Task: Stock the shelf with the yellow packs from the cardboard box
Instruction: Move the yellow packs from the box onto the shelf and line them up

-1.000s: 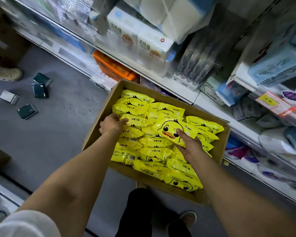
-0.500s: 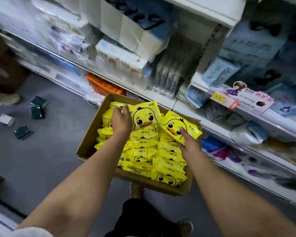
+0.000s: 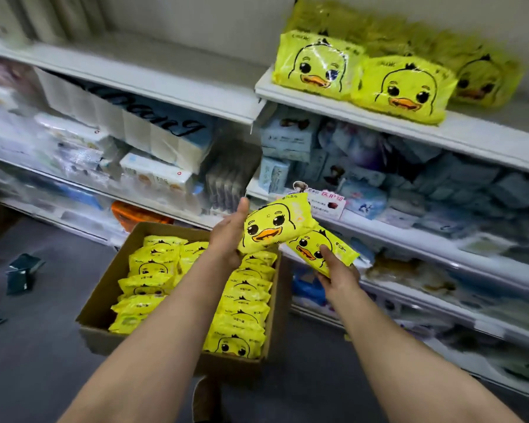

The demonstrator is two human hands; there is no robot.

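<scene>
Above the cardboard box (image 3: 104,297), the left hand (image 3: 226,236) grasps one yellow pack (image 3: 272,227). The right hand (image 3: 338,270) grasps another pack (image 3: 321,250) just beside it. More packs (image 3: 245,303) fill the box.

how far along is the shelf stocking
Early on. Done: a few yellow packs already sit on the upper shelf. In hand: the left hand and right hand each hold one pack, lifted out of the box. Left: the box is still mostly full.
</scene>
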